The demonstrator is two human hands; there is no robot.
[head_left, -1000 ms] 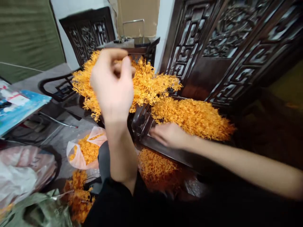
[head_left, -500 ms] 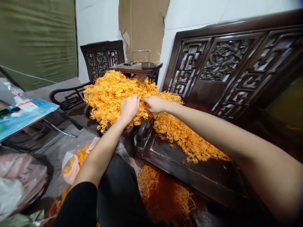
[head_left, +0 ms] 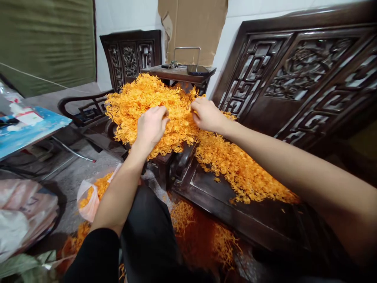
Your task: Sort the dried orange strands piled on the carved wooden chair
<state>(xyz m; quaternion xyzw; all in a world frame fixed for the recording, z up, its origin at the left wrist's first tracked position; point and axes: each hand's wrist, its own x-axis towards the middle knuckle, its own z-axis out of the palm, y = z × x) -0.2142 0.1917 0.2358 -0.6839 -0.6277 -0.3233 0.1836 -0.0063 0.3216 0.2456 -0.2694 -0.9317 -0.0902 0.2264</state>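
A big heap of small orange, curly-edged pieces [head_left: 132, 106], flower-like in shape, is piled in front of me beside the bench. Over its front face is my left hand [head_left: 150, 125], fingers curled in; anything between them is too small to make out. To the right, at the heap's edge, my right hand [head_left: 206, 114] is pinched closed, its fingertips partly hidden against the orange mass. The two hands are apart. More orange pieces [head_left: 235, 169] lie spread over the dark wooden bench [head_left: 212, 192], below my right forearm.
A small wooden table [head_left: 159, 72] carries a phone [head_left: 197, 70] and a wire stand. Left are a blue-topped folding table [head_left: 55, 122], a plastic bag [head_left: 88, 210] of orange pieces and a large sack [head_left: 29, 212]. Orange strands [head_left: 225, 245] lie below the bench.
My hands were together at the front of the heap and have drawn apart, the left leftward and the right to the right and up. The camera view has shifted slightly.
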